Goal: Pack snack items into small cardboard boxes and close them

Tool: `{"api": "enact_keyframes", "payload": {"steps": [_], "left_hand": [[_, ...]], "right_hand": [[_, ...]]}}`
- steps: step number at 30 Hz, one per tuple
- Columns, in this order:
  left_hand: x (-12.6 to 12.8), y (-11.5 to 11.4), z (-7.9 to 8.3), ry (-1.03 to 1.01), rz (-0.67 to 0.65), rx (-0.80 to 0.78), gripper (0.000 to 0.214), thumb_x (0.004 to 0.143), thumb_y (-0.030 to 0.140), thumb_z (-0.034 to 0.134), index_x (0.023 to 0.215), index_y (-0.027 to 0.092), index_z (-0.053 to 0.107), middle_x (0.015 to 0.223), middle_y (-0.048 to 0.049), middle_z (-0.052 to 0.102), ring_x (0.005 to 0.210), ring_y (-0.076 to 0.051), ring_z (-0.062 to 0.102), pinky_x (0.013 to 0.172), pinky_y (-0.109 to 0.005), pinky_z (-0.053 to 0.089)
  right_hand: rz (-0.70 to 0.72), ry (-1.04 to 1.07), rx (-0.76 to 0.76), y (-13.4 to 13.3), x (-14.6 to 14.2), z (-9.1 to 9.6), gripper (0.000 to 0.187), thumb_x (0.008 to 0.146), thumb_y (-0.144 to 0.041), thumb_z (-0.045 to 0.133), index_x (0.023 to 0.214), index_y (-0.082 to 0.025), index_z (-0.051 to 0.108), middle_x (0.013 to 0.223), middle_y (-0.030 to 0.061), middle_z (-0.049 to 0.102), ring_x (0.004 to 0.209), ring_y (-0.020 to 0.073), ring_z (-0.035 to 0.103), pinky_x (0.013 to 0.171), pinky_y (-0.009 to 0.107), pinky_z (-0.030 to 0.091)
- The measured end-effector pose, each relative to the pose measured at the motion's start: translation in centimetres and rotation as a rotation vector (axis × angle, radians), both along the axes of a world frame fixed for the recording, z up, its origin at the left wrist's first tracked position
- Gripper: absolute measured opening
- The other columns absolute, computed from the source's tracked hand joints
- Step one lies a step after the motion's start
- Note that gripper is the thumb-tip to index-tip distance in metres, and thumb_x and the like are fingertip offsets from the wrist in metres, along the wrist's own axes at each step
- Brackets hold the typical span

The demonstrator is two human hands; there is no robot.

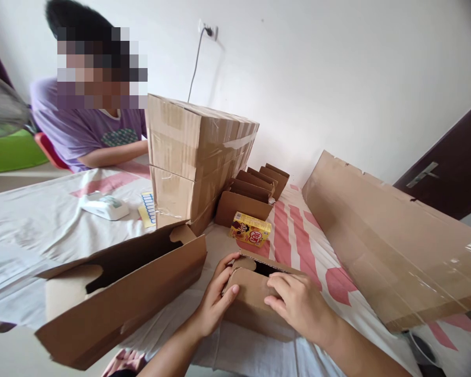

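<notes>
A small brown cardboard box [251,293] lies in front of me, its top partly raised with a dark gap showing inside. My left hand [215,298] grips its left end, thumb on the front panel and fingers round the far side. The fingers of my right hand [298,301] are curled over the edge of the front panel near the opening; part of the box is hidden behind this hand. Just beyond stands a yellow printed carton [250,229], touched by neither hand. To the left, a long open cardboard box [129,298] shows a dark interior.
A tall taped stack of cartons [196,152] stands behind, with several open boxes [243,204] along its right side. A large cardboard sheet [380,235] leans at right. A white device [104,206] lies on the cloth-covered table [15,225]. Across from me sits a person [90,131] in purple.
</notes>
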State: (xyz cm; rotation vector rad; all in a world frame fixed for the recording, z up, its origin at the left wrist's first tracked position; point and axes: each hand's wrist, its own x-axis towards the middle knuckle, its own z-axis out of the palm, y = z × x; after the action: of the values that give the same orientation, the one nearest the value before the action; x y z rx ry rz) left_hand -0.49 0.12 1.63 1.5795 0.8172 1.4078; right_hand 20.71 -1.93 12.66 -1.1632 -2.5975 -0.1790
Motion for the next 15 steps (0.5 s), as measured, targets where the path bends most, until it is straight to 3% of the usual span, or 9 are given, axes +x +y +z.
{"api": "enact_keyframes", "payload": {"steps": [5, 11, 15], "left_hand": [[0.0, 0.0, 0.0, -0.003, 0.011, 0.000, 0.035, 0.093, 0.049, 0.048, 0.102, 0.019, 0.064, 0.146, -0.0136, 0.039, 0.136, -0.034, 0.036, 0.112, -0.045, 0.032], [0.0, 0.0, -0.2, -0.012, 0.007, 0.010, 0.035, 0.093, 0.047, 0.048, 0.106, 0.020, 0.065, 0.147, -0.0130, 0.038, 0.136, -0.033, 0.037, 0.112, -0.044, 0.033], [0.0, 0.0, -0.1, -0.008, 0.001, 0.017, 0.037, 0.093, 0.048, 0.049, 0.111, 0.019, 0.064, 0.148, -0.0138, 0.037, 0.137, -0.033, 0.036, 0.113, -0.045, 0.032]], "right_hand": [[0.007, -0.109, 0.080, 0.3, -0.6, 0.1, 0.007, 0.088, -0.020, 0.061, 0.084, -0.022, 0.055, 0.080, 0.0016, 0.070, 0.067, 0.0189, 0.067, 0.060, 0.030, 0.051], [0.005, -0.127, 0.154, 0.4, -0.5, -1.0, 0.011, 0.081, -0.016, 0.065, 0.080, -0.021, 0.056, 0.082, 0.0014, 0.069, 0.065, 0.0200, 0.066, 0.057, 0.032, 0.049], [0.003, -0.118, 0.241, 0.4, -0.6, -1.2, 0.015, 0.085, -0.008, 0.053, 0.077, -0.021, 0.057, 0.069, 0.0011, 0.066, 0.057, 0.0188, 0.065, 0.051, 0.031, 0.047]]}}
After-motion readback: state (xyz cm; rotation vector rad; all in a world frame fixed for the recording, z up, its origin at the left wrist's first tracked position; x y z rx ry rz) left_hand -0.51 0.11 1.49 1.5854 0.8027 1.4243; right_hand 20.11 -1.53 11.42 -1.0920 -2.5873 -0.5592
